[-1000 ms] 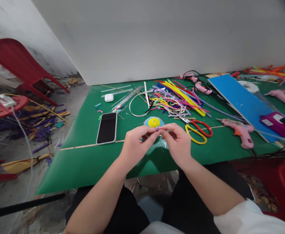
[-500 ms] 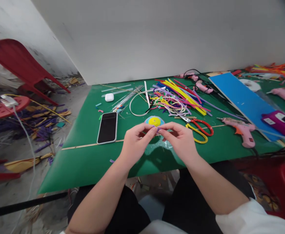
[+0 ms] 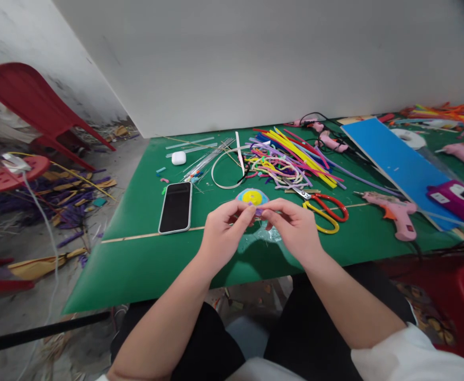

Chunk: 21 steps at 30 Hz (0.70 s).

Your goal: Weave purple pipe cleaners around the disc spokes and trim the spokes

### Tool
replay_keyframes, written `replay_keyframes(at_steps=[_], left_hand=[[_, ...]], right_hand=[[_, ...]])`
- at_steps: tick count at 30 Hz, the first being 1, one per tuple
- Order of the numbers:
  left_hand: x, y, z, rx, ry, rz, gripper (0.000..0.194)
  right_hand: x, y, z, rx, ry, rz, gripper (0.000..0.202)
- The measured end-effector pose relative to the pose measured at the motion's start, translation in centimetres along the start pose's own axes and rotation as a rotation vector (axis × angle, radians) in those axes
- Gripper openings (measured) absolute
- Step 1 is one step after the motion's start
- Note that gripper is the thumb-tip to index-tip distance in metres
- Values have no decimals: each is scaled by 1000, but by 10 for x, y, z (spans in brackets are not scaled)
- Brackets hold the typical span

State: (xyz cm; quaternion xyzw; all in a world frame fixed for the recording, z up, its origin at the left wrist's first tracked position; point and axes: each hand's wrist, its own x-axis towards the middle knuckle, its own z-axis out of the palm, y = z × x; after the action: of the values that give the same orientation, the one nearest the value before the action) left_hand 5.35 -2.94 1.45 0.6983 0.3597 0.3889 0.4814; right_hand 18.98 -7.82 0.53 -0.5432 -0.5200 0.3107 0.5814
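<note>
Between my two hands, over the green table, is a small piece of purple pipe cleaner (image 3: 259, 211). My left hand (image 3: 224, 228) pinches it between thumb and forefinger. My right hand (image 3: 295, 226) is closed on its other side, fingertips pressed together at the purple piece. Just beyond my fingertips sits a round yellow and blue piece (image 3: 251, 197), its near edge hidden by my fingers. Clear crinkled plastic (image 3: 269, 233) lies below and between my hands. Scissors (image 3: 322, 209) with red and yellow handles rest to the right of my right hand.
A phone (image 3: 175, 208) and a white earbud case (image 3: 178, 157) lie at left. Behind my hands is a pile of coloured pipe cleaners (image 3: 279, 164) beside a white band (image 3: 226, 186). A pink glue gun (image 3: 394, 211) and a blue board (image 3: 394, 164) lie at right.
My hands stay almost in place, with small finger shifts around the purple piece. A small purple bit seen earlier near the table's front edge, left of my arm, no longer shows.
</note>
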Motion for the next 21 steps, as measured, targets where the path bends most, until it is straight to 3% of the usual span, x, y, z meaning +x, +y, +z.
replay_keyframes(at_steps=[4,9,16,21], left_hand=[[0,-2,0,73,-20,56,23],[-1,-4,0,368,-9,217,20],[-6,-8,5,546,67,433,17],[-7,-6,7,522,67,420,16]], right_hand=[[4,0,-3,41,-14,103,15],[3,-2,-4,44,-9,141,17],[-1,-3,4,-8,90,100,16],[-4,-3,4,-152,159,7,13]])
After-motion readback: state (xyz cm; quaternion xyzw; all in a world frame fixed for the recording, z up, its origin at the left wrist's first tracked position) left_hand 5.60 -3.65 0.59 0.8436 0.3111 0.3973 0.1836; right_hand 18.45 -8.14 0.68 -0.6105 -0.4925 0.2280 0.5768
